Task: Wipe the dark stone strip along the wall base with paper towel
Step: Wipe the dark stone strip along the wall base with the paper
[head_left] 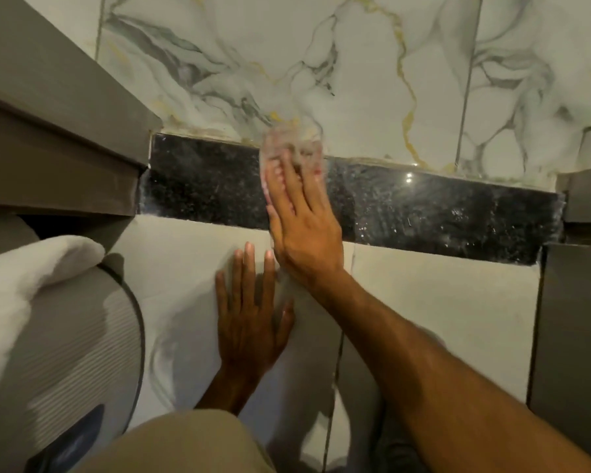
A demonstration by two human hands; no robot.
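Note:
A dark speckled stone strip (423, 213) runs along the foot of the white marble wall, between two grey door frames. My right hand (301, 216) lies flat on the strip near its middle, fingers spread, pressing a pale paper towel (287, 145) against the stone; the towel is blurred and sticks out above my fingertips onto the marble. My left hand (249, 315) rests flat on the light floor tile just below, palm down and fingers apart, holding nothing. Streaks and pale smears show on the strip to the right of my hand.
A grey door frame (58, 131) juts out at the left and another (584, 199) at the right. A white towel (21, 288) lies over a grey ribbed round appliance (82, 363) at the lower left. My knee in beige cloth (174, 445) is at the bottom.

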